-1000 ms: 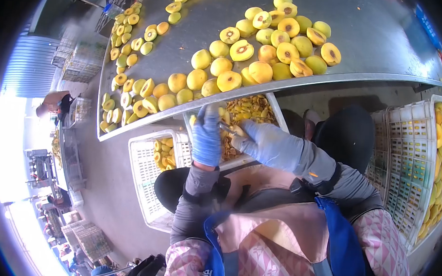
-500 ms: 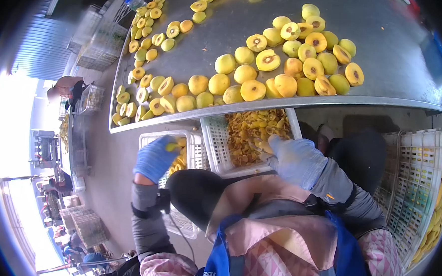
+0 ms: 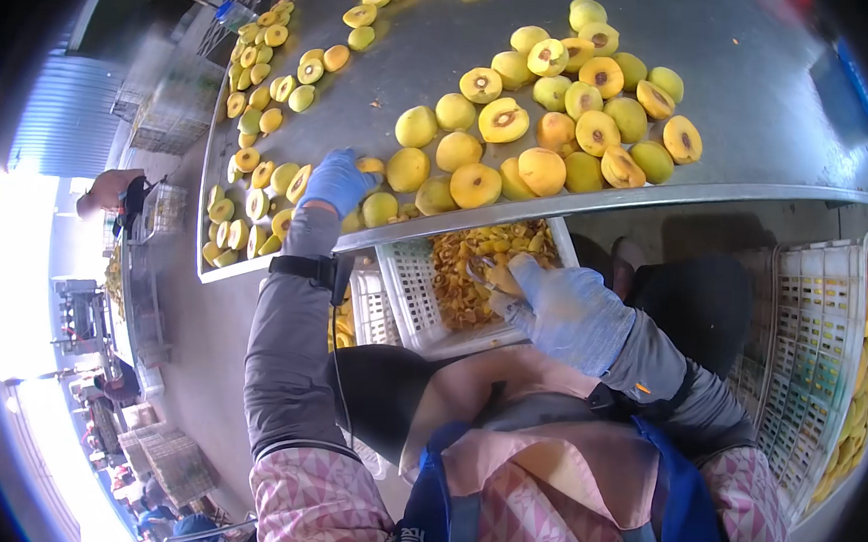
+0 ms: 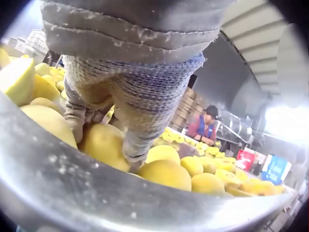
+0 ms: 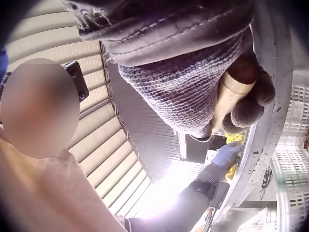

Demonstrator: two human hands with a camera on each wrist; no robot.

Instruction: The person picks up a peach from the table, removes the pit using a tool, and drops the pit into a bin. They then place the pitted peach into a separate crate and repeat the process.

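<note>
My left hand (image 3: 338, 184), in a blue knit glove, reaches onto the metal table's near edge among halved peaches. In the left wrist view its thumb and fingers straddle a yellow peach half (image 4: 105, 146), which sits just behind the raised metal rim. My gloved right hand (image 3: 579, 316) is low over a white crate (image 3: 409, 280) of peach scraps. It grips a wooden-handled tool (image 5: 232, 92) whose curved metal tip shows in the head view. Fingers curl round the handle in the right wrist view.
Many peach halves (image 3: 476, 187) cover parts of the metal table (image 3: 755, 141), some cut side up. A white crate of yellow fruit (image 3: 819, 321) stands at the right; another (image 3: 373, 307) is partly under my left arm. Another person (image 4: 205, 128) works across the table.
My left hand went from beside the tool to over the left crate with a yellow piece, then up onto the table without it. My right hand stayed over the scraps with the tool.
</note>
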